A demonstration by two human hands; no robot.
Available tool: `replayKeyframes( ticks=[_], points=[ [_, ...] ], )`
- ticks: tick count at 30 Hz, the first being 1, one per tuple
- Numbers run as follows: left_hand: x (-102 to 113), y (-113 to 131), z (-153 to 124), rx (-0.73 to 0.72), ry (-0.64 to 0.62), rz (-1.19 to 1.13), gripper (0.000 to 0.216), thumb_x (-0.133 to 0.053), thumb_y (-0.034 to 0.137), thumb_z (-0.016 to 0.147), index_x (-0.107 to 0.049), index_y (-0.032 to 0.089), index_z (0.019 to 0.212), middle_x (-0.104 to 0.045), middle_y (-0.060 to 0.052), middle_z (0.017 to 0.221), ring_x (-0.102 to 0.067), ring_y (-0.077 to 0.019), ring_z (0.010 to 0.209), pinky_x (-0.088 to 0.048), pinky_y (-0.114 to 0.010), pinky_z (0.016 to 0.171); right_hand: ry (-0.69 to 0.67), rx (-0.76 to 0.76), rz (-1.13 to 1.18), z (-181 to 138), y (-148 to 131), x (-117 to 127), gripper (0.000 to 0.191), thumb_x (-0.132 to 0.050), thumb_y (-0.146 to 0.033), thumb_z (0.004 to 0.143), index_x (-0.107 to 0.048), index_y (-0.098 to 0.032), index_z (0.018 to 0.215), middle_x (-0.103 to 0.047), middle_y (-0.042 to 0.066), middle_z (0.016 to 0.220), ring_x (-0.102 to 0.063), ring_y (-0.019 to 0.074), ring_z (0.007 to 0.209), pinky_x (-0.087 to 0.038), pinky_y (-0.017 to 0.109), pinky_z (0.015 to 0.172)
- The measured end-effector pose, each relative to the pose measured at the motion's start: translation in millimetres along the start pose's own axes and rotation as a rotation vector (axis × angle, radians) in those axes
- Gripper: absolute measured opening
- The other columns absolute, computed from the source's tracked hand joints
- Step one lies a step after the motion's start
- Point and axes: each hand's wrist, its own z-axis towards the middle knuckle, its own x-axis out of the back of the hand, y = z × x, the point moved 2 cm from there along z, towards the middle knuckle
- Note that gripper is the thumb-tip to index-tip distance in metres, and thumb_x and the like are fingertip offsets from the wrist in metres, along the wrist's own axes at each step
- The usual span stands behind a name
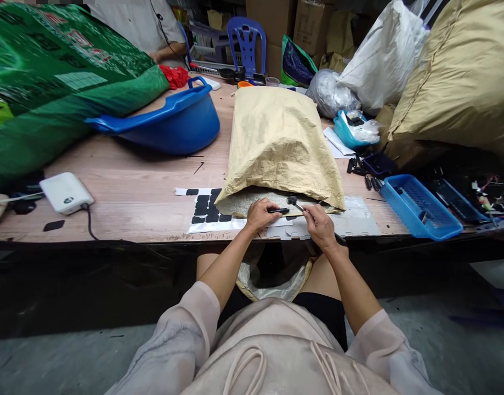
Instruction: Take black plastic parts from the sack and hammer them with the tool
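My left hand [262,215] is closed around a small black part [278,210] at the mouth of a tan woven sack [282,137]. Close beside it on the right, my right hand [320,224] grips a thin tool with a metal shaft [298,207] and a dark handle end showing below the palm. The shaft points toward a small round black piece [292,200] just inside the sack's opening. Whether they touch I cannot tell. Under and left of the sack mouth lies a white sheet with black rounded stickers [206,206]. Another open sack [276,291] sits between my knees.
A blue basin [173,123] and a green sack [71,82] stand at the left, near a white box with a cable [66,193]. To the right is a blue basket [420,206] beside a large tan sack [461,77]. A person's arm [169,52] is across the table.
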Motion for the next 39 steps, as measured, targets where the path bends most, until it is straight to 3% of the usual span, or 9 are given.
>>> replayKeyframes(
  ticks=[5, 10, 16, 21, 25, 32, 39],
  points=[
    [0, -1, 0, -0.039, -0.005, 0.009, 0.021, -0.082, 0.034, 0.079, -0.087, 0.028, 0.099, -0.068, -0.001, 0.083, -0.064, -0.0195, 0.086, -0.049, -0.031, 0.078, -0.097, 0.022, -0.041, -8, -18, -9, 0.037, -0.047, -0.033, 0.108, -0.071, -0.033, 0.136, -0.068, 0.003, 0.099, -0.066, 0.0174, 0.088, -0.049, 0.024, 0.071],
    [-1, -3, 1, -0.051, -0.012, -0.007, 0.018, -0.083, 0.033, 0.08, -0.087, 0.03, 0.097, -0.068, -0.001, 0.085, -0.063, -0.0194, 0.088, -0.049, -0.03, 0.079, -0.038, 0.04, -0.061, -10, -22, -11, 0.04, -0.045, -0.032, 0.109, -0.069, -0.035, 0.141, -0.066, 0.004, 0.096, -0.065, 0.0158, 0.085, -0.047, 0.023, 0.066],
    [-2, -3, 1, -0.066, -0.009, -0.008, 0.017, -0.083, 0.033, 0.081, -0.087, 0.029, 0.096, -0.065, -0.001, 0.08, -0.063, -0.0193, 0.086, -0.048, -0.031, 0.077, -0.096, 0.068, -0.154, -9, -20, -14, 0.039, -0.048, -0.027, 0.108, -0.071, -0.037, 0.138, -0.066, 0.003, 0.095, -0.064, 0.0144, 0.081, -0.041, 0.023, 0.06],
    [-5, -6, 2, -0.057, 0.014, -0.015, 0.019, -0.084, 0.034, 0.08, -0.087, 0.03, 0.098, -0.068, -0.001, 0.084, -0.064, -0.0194, 0.088, -0.049, -0.03, 0.079, -0.004, 0.04, -0.133, -9, -16, -4, 0.04, -0.045, -0.03, 0.11, -0.07, -0.034, 0.14, -0.066, 0.004, 0.094, -0.064, 0.0145, 0.084, -0.043, 0.022, 0.064],
    [-6, -6, 2, -0.041, 0.025, 0.002, 0.019, -0.085, 0.033, 0.078, -0.088, 0.029, 0.096, -0.069, -0.001, 0.084, -0.065, -0.0206, 0.09, -0.05, -0.031, 0.08, -0.053, 0.041, -0.154, -14, -11, -5, 0.04, -0.046, -0.028, 0.109, -0.071, -0.036, 0.138, -0.066, 0.003, 0.094, -0.063, 0.0142, 0.081, -0.041, 0.022, 0.061],
    [-4, -3, 1, -0.026, 0.026, 0.035, 0.021, -0.084, 0.033, 0.077, -0.087, 0.028, 0.097, -0.073, -0.002, 0.089, -0.066, -0.0228, 0.094, -0.052, -0.034, 0.087, 0.034, 0.001, -0.161, -4, 14, -3, 0.037, -0.047, -0.034, 0.109, -0.072, -0.031, 0.136, -0.067, 0.005, 0.099, -0.064, 0.0172, 0.089, -0.045, 0.025, 0.07],
    [-2, 1, 0, -0.035, 0.012, 0.054, 0.017, -0.081, 0.03, 0.079, -0.086, 0.026, 0.096, -0.074, -0.003, 0.092, -0.067, -0.0242, 0.098, -0.051, -0.035, 0.091, -0.003, 0.104, -0.268, 11, 59, 2, 0.032, -0.051, -0.03, 0.106, -0.081, -0.028, 0.116, -0.067, 0.007, 0.092, -0.057, 0.0217, 0.088, -0.043, 0.032, 0.081]
  ],
)
